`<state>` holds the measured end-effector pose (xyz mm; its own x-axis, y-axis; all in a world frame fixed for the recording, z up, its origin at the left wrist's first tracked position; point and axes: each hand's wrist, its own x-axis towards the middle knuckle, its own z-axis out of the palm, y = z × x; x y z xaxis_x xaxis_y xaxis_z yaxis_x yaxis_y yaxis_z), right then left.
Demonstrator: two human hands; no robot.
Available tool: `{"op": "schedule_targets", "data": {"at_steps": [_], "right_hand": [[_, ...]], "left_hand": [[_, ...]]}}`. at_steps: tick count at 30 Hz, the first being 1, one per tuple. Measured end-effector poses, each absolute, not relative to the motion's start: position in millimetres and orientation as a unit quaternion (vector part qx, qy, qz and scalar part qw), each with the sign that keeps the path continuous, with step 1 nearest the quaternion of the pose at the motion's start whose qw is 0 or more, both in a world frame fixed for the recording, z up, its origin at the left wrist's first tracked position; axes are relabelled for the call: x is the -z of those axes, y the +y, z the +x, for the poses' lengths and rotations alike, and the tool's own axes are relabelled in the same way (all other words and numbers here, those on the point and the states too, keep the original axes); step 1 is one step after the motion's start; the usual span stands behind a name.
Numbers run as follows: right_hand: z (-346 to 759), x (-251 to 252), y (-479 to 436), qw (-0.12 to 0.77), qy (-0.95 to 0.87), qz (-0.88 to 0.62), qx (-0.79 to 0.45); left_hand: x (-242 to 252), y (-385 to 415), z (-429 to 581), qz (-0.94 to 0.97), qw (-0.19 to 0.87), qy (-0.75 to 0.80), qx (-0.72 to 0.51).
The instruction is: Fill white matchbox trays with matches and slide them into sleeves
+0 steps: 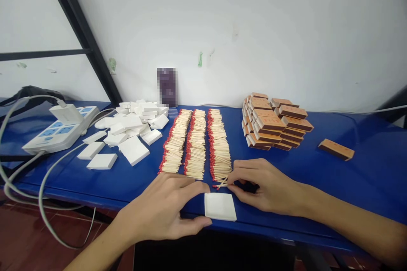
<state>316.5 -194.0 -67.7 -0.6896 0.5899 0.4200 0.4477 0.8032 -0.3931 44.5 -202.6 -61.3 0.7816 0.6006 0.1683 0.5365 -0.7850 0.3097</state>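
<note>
A small white matchbox tray lies at the front edge of the blue table. My left hand grips its left end, thumb at the near corner and index finger at the far corner. Just beyond the tray, my right hand pinches a few red-tipped matches between thumb and fingertips. Those matches are at the near end of the right row of matches. Two more rows, the middle row and the left row, run beside it, with red heads facing left.
White trays are heaped at the left, several lying loose. Brown matchboxes are stacked at the right, with a single matchbox farther right. A power strip with looping white cables stands far left. A blurred dark card leans against the wall.
</note>
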Motion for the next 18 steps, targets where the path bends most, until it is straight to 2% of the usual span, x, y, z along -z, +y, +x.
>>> {"op": "schedule_targets", "data": {"at_steps": [6, 18], "right_hand": [[313.1, 65.4, -197.0, 0.28, -0.908, -0.305, -0.059], [308.2, 64.7, -199.5, 0.238, -0.912, -0.325, -0.083]], "left_hand": [[60.1, -204.3, 43.8, 0.937, 0.132, 0.296, -0.132], [58.4, -202.7, 45.0, 0.935, 0.138, 0.299, -0.13]]}}
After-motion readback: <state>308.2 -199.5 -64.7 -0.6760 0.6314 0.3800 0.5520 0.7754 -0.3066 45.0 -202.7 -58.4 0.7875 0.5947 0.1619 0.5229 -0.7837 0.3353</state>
